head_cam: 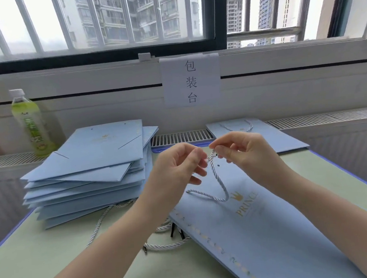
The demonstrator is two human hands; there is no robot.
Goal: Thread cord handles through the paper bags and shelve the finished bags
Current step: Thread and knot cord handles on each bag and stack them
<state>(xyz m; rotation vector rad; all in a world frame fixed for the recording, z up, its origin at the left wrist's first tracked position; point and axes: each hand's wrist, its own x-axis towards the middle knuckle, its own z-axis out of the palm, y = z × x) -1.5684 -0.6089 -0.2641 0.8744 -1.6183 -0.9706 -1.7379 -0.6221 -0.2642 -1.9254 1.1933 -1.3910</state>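
A flat light-blue paper bag [272, 237] with a gold crown and "PRINCE" print lies on the green table in front of me. A pale twisted cord [219, 184] curls over its top end, near a punched hole [218, 164]. My right hand [244, 149] pinches the cord's upper end between thumb and forefinger above the bag. My left hand [180, 171] is raised beside it, fingers curled at the same cord end; its exact contact is hidden.
A tall stack of flat blue bags [93, 167] sits at the left. Loose cords [164, 244] lie on the table [56, 256] under my left forearm. A bag with a cord handle [254, 134] lies on the sill ledge. A green drink bottle [31, 125] stands far left.
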